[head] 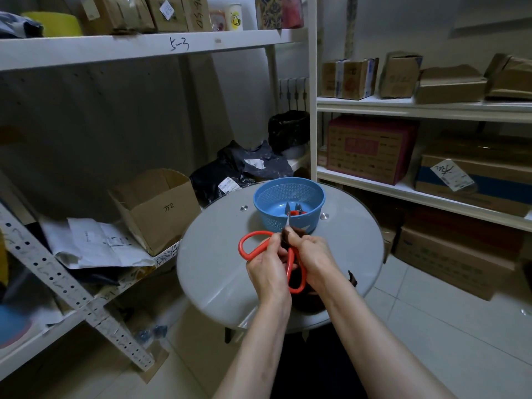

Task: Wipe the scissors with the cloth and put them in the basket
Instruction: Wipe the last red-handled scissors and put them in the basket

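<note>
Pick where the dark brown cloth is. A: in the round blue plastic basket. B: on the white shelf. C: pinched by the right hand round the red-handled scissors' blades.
C: the right hand pinches the dark brown cloth round the blades of the red-handled scissors, held by the left hand.

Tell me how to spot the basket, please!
Find the round grey table between the white shelves. On its far side, beyond the red scissors, stands the basket. It is bright blue and round with mesh walls, unlike the brown boxes and black bags nearby.
</note>
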